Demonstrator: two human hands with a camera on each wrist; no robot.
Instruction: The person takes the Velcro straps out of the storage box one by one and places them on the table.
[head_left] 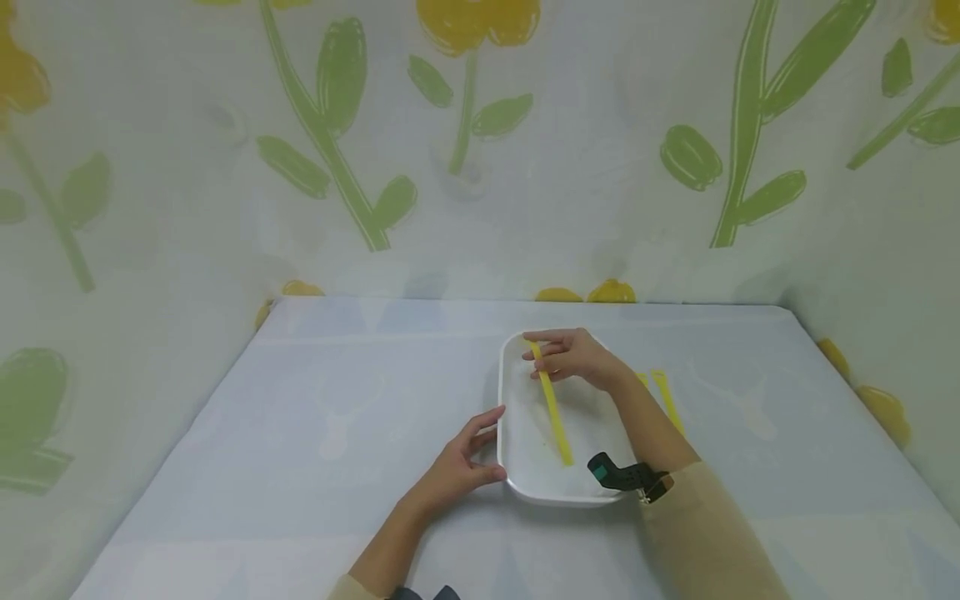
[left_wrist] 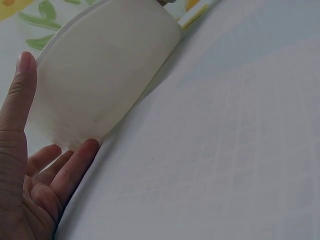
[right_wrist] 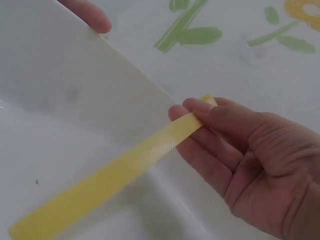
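Note:
A white rectangular container (head_left: 525,454) with rounded corners stands on the table, its outer wall (left_wrist: 110,70) filling much of the left wrist view. My right hand (head_left: 576,357) is over its far part, pinching one end of a yellow tape strip (head_left: 555,417) between thumb and fingers. From there the strip (right_wrist: 100,185) slants down toward the near side, over the container's inside; whether its lower end touches the bottom I cannot tell. With thumb and fingers spread, my left hand (head_left: 453,471) touches the container's left wall from outside.
More yellow strips (head_left: 666,398) lie on the table right of the container, partly hidden by the right forearm. A black band (head_left: 622,475) is round the right wrist. Flower-patterned cloth (head_left: 570,167) hangs behind the pale table (head_left: 337,400) and along its sides.

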